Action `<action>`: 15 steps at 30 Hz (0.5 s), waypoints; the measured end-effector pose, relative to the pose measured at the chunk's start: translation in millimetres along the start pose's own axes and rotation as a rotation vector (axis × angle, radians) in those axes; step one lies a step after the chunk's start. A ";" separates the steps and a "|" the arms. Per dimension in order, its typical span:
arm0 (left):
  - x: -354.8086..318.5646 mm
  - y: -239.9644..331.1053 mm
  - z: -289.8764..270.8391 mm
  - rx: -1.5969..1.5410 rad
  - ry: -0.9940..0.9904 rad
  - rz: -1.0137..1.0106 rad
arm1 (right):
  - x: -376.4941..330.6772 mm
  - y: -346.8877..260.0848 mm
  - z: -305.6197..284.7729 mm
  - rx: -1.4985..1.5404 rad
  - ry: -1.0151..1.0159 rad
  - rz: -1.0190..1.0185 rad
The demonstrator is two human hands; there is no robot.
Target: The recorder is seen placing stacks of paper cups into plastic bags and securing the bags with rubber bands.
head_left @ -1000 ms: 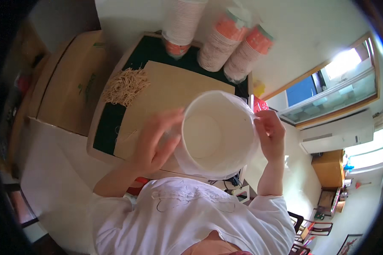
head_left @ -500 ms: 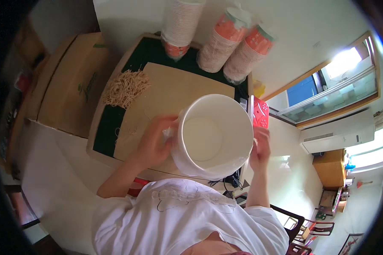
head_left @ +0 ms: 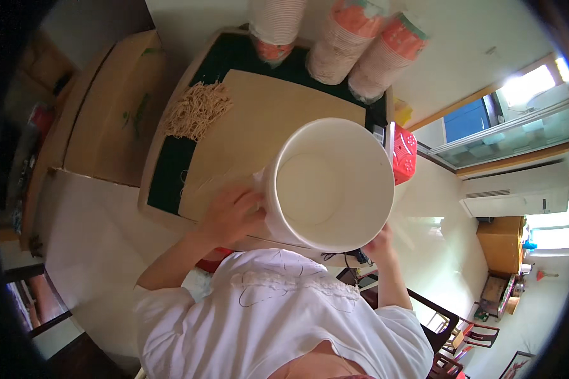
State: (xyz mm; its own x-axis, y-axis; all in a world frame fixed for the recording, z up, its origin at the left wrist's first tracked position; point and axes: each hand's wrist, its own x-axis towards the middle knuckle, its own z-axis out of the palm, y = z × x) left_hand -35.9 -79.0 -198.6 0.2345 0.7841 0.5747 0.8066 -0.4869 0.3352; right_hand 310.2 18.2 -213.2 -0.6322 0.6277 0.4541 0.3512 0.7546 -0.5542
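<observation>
A white paper-like or plastic tub [head_left: 310, 189], round and open at the top, is held up in front of my chest with its mouth toward me. Nothing shows inside it but the pale bottom. My left hand [head_left: 229, 216] presses its curled fingers to the tub's left side. At the lower right of the tub is my right hand [head_left: 379, 243], its fingers partly hidden behind the wall. Beneath lies a brown board [head_left: 284, 95] on a green table top [head_left: 167, 174]. A heap of thin beige strands [head_left: 198, 110] rests at the board's far left corner.
Stacks of paper cups in clear wrap [head_left: 344, 47] stand along the table's far edge. A cardboard box [head_left: 114, 114] is on the left. A red plastic basket [head_left: 403, 153] sits right of the table; dark wooden chairs [head_left: 446, 328] stand at lower right.
The tub has come closer to me and shifted slightly right over the board. My right hand has moved down along its side, nearer my body. The whole view has shifted a little.
</observation>
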 end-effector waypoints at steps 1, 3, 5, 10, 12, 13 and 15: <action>-9.9 -5.8 14.2 0.002 -0.002 -0.010 | -14.3 13.3 9.8 0.048 -0.128 0.133; -30.1 -19.6 41.7 -0.224 -0.248 -0.429 | -23.7 28.8 28.9 -0.006 -0.265 0.180; -23.3 -19.5 37.9 -0.181 -0.225 -0.278 | -54.0 62.7 58.8 0.099 -0.198 0.430; -3.9 -8.3 25.0 -0.920 0.251 -0.848 | -19.4 50.8 37.6 0.713 0.159 0.903; 13.4 -5.5 35.9 -1.081 0.309 -0.940 | -11.3 50.1 42.4 0.706 0.149 0.901; 18.5 -4.2 35.3 -1.011 0.249 -0.892 | -4.2 49.0 43.5 0.702 0.141 0.893; 26.5 -2.6 28.4 -0.938 0.224 -0.851 | 14.3 50.1 42.1 0.688 0.116 0.869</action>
State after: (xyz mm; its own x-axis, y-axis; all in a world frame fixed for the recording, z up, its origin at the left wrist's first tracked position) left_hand -16.3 -46.0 -205.5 -0.3330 0.9429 0.0031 -0.0533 -0.0221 0.9983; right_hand 289.7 56.9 -263.9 -0.2767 0.9320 -0.2341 0.1626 -0.1947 -0.9673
